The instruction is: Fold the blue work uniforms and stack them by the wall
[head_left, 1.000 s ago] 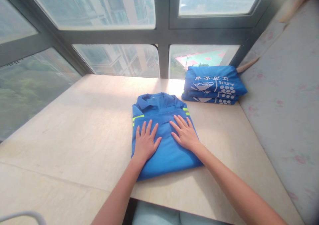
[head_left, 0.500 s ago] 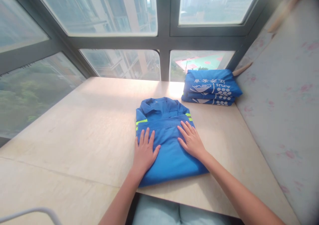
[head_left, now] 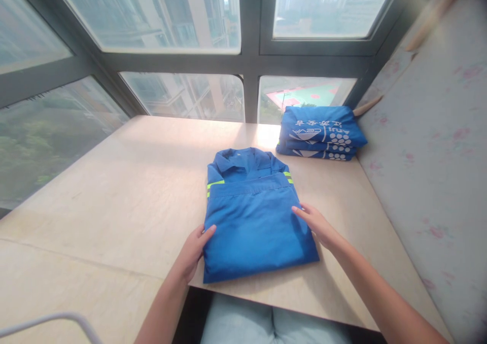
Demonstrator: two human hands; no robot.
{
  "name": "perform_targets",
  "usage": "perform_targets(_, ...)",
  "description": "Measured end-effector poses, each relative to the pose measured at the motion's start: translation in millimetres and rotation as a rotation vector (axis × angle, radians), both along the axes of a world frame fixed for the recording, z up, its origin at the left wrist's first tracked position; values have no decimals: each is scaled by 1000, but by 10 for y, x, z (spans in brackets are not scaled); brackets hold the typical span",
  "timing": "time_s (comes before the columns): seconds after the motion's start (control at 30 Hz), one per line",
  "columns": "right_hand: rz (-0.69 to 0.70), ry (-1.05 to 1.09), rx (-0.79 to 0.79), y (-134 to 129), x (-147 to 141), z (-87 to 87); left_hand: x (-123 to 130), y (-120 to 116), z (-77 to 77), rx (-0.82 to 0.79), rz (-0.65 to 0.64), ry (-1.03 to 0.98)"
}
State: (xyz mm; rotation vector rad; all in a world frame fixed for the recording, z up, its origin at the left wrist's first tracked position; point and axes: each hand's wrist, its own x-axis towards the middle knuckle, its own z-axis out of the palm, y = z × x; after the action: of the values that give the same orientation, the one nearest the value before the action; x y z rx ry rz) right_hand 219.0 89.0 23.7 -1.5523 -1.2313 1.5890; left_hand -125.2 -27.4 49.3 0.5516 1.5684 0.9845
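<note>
A folded blue work jacket [head_left: 254,232] lies on the pale wooden table, its collar at the far end and its lower part turned up over the front. Yellow-green and grey bands show on both sleeves. At its left edge is my left hand [head_left: 193,250], thumb on top of the cloth and fingers down along the side, partly hidden. My right hand [head_left: 317,224] grips the opposite edge in the same way, thumb above and fingertips hidden behind the fabric. Both hands are closed on the jacket, which rests flat.
Several folded blue garments [head_left: 319,133] with white printing are stacked at the back right, by the patterned wall [head_left: 429,181]. Grey-framed windows [head_left: 251,65] bound the table's [head_left: 114,197] far side. A pale curved tube [head_left: 64,317] crosses the lower left corner.
My hands have gone from lying flat on top of the jacket to its two side edges, moving apart and toward me. The jacket has stayed nearly in place.
</note>
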Motion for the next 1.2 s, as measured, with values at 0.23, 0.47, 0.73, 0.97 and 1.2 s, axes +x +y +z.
perform_targets(0.23, -15, 177, 12, 179, -244, 219, 151, 411, 104, 113, 156, -141)
perform_targets(0.47, -61, 143, 82, -262, 37, 502, 179, -90, 345, 148, 164, -95)
perform_targets(0.73, -43, 105, -28, -618, 161, 106, 304, -470, 47, -3, 138, -153)
perform_targets(0.97, -79, 119, 97, -438, 115, 183, 243, -287, 51, 109, 194, -105)
perform_targets(1.2, -39, 141, -57, -352, 170, 20, 246, -193, -55, 33, 226, -162)
